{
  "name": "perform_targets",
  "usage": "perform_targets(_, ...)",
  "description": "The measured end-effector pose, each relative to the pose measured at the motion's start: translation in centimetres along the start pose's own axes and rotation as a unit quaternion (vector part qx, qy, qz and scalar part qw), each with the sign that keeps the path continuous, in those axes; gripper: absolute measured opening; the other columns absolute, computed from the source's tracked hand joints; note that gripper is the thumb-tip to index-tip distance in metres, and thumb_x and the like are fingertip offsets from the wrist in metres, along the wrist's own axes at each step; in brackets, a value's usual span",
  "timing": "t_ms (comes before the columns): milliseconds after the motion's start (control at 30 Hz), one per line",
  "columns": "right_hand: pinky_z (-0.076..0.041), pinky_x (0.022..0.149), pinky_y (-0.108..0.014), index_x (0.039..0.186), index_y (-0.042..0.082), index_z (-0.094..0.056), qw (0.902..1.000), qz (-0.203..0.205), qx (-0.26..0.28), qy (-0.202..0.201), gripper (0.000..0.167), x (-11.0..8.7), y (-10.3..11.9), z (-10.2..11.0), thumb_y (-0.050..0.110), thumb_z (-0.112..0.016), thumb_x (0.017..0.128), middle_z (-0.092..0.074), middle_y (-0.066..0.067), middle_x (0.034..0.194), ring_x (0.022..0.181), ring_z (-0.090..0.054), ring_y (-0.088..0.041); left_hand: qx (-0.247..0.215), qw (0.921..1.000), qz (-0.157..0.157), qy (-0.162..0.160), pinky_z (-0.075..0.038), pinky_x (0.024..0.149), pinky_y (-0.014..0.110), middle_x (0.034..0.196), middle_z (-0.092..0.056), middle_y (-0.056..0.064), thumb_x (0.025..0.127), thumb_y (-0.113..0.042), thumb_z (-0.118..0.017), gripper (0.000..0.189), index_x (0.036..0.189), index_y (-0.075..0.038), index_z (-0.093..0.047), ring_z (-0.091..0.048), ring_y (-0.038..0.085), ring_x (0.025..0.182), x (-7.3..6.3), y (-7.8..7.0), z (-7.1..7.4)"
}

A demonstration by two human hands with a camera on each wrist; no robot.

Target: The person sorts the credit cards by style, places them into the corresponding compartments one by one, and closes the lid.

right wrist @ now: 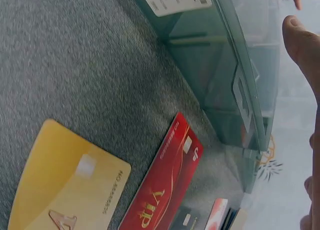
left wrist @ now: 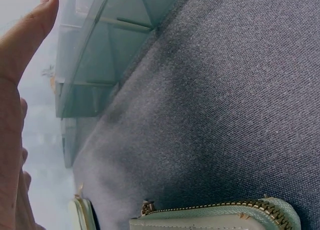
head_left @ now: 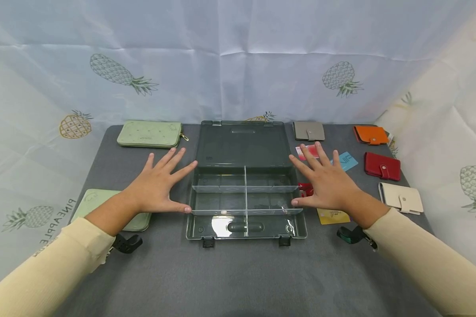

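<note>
A smoky clear plastic compartment box (head_left: 218, 200) lies between my hands, its lid (head_left: 243, 145) folded back. My left hand (head_left: 152, 185) hovers at the box's left side with fingers spread, holding nothing. Partly under that forearm lies a pale green zip wallet (head_left: 97, 200); a second green wallet (head_left: 150, 134) sits farther back. My right hand (head_left: 329, 185), fingers also spread, is raised over several cards at the box's right side. Below it are a gold card (right wrist: 70, 185) and a red VIP card (right wrist: 162, 175). A blue card (head_left: 348, 161) and a pink-red card (head_left: 306, 152) are partly covered by its fingers.
On the right of the grey table (head_left: 238, 277) lie a taupe snap wallet (head_left: 309, 130), an orange one (head_left: 370, 134), a red one (head_left: 382, 166) and a cream one (head_left: 400, 198). A pineapple-print curtain (head_left: 230, 83) hangs behind and at both sides.
</note>
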State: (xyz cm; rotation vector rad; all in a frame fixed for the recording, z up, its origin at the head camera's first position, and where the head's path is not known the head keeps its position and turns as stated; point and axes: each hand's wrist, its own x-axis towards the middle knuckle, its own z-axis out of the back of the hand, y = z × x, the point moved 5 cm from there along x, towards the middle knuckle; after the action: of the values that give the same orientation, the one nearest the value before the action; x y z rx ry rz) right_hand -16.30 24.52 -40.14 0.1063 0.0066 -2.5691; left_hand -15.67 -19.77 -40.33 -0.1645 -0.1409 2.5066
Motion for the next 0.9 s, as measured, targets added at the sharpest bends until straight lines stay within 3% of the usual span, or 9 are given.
perform_targets(133, -0.01, 0.114, -0.084, 0.173, 0.024, -0.022, 1.0, 0.005, 0.0, -0.004, 0.117, 0.1, -0.5, 0.1, 0.083, -0.068, 0.083, -0.012, -0.016, 0.178, 0.161, -0.006, -0.049, -0.011, 0.9999, 0.002, -0.009, -0.01, 0.114, 0.084, 0.179, -0.006, 0.014, 0.078, -0.086, -0.071, 0.119, 0.172, -0.028, -0.026, -0.008, 0.043, 0.163, -0.2, 0.1, 0.1)
perform_targets(267, -0.018, 0.117, -0.079, 0.169, 0.02, -0.031, 0.9997, 0.017, 0.005, -0.019, 0.108, 0.5, -1.5, 0.2, 0.075, -0.072, 0.086, -0.026, -0.018, 0.173, 0.158, -0.021, -0.046, -0.033, 0.9989, -0.002, -0.032, -0.015, 0.114, 0.082, 0.174, -0.023, 0.019, 0.079, -0.084, -0.073, 0.116, 0.171, -0.027, -0.03, -0.022, 0.043, 0.159, -0.2, 0.1, 0.3)
perform_targets(467, -0.031, 0.116, -0.071, 0.164, 0.011, -0.041, 0.9953, 0.037, 0.083, -0.034, 0.088, 1.2, -3.8, 0.0, 0.049, -0.077, 0.093, -0.041, -0.023, 0.162, 0.146, -0.038, -0.048, -0.142, 0.9875, -0.015, -0.066, -0.039, 0.108, 0.07, 0.161, -0.043, 0.016, 0.085, -0.064, -0.082, 0.102, 0.166, -0.019, -0.039, -0.049, 0.041, 0.142, -0.2, 0.2, 0.1)
perform_targets(600, -0.031, 0.113, -0.075, 0.161, 0.007, -0.044, 0.9836, 0.019, 0.179, -0.006, 0.08, 1.8, -5.6, -0.3, 0.034, -0.078, 0.094, -0.042, -0.026, 0.16, 0.142, -0.039, -0.051, -0.223, 0.9723, 0.0, -0.071, -0.051, 0.098, 0.062, 0.158, -0.045, 0.012, 0.092, -0.051, -0.081, 0.089, 0.164, -0.016, -0.042, -0.058, 0.035, 0.132, 0.0, 0.2, -0.6)
perform_targets(733, -0.029, 0.113, -0.077, 0.158, 0.004, -0.045, 0.9716, -0.007, 0.236, 0.016, 0.074, 2.5, -7.6, -1.2, 0.027, -0.078, 0.095, -0.041, -0.029, 0.159, 0.142, -0.038, -0.051, -0.292, 0.9527, 0.032, -0.078, -0.054, 0.092, 0.055, 0.157, -0.046, 0.013, 0.099, -0.037, -0.076, 0.076, 0.163, -0.014, -0.042, -0.063, 0.03, 0.121, 0.2, -0.1, -1.7)
perform_targets(900, -0.032, 0.113, -0.075, 0.156, 0.003, -0.047, 0.9596, -0.048, 0.276, 0.028, 0.068, 3.2, -9.8, -2.3, 0.024, -0.075, 0.098, -0.044, -0.028, 0.156, 0.139, -0.041, -0.049, -0.386, 0.9149, 0.07, -0.097, -0.054, 0.092, 0.047, 0.156, -0.045, 0.016, 0.104, -0.022, -0.073, 0.065, 0.161, -0.008, -0.045, -0.063, 0.029, 0.117, 0.5, -1.0, -3.7)
